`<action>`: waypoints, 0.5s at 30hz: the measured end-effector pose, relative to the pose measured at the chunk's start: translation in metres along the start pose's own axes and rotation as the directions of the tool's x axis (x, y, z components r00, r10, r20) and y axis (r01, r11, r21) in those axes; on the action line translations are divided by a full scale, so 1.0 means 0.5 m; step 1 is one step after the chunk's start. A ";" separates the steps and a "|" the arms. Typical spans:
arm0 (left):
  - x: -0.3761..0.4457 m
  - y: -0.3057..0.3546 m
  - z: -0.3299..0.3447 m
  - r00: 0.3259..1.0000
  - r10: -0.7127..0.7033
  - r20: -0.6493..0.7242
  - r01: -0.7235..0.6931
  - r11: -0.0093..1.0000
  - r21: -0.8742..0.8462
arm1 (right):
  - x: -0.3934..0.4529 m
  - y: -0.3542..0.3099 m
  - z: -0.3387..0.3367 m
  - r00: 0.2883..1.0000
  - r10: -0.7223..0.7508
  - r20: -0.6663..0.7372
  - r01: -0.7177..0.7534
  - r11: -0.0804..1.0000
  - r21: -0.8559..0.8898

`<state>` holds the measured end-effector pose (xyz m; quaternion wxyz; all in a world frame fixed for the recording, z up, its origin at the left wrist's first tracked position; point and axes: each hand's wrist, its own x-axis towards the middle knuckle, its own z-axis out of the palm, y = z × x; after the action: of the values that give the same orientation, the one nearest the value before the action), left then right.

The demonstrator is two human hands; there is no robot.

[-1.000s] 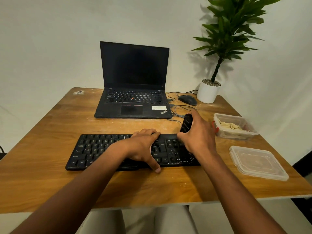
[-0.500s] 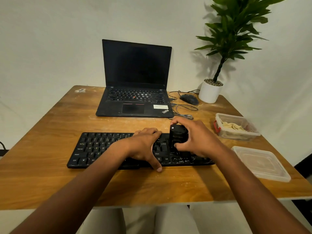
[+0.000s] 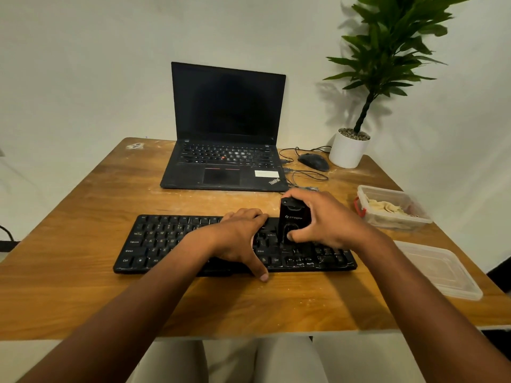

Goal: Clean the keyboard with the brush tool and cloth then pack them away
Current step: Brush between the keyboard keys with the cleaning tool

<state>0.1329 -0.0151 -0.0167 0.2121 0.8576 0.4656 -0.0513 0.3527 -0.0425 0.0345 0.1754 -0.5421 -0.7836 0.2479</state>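
Black keys of the keyboard [image 3: 166, 241] are pinned to the wooden bench [image 3: 83, 205] by the left hand [image 3: 237, 239], whose fingers lie spread flat, holding nothing. Further right, the brush tool [image 3: 293, 219] has been brought upright and shifted leftward over half a second; it is now stood on the right-hand keys, with the right hand [image 3: 329, 219] fingers clamped around it. Brushing is judged under way. At far right, the cloth [image 3: 387, 208] sits in its open container [image 3: 398, 225].
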 end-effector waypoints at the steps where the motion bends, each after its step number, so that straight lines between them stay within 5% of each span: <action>1: 0.000 0.000 0.000 1.000 0.001 0.000 -0.001 1.000 0.001 | 0.003 0.000 -0.005 1.000 0.002 -0.026 -0.002 1.000 0.018; 6: -0.001 0.001 -0.001 1.000 -0.005 0.000 0.005 1.000 -0.005 | 0.030 0.004 0.017 0.971 -0.059 -0.233 0.059 0.998 -0.006; 15: 0.000 0.000 -0.001 1.000 0.000 0.010 0.000 1.000 0.003 | 0.006 0.006 -0.002 0.999 -0.027 -0.047 0.026 0.999 -0.024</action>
<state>0.1330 -0.0149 -0.0160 0.2132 0.8576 0.4647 -0.0562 0.3544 -0.0386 0.0336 0.1909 -0.5392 -0.7892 0.2235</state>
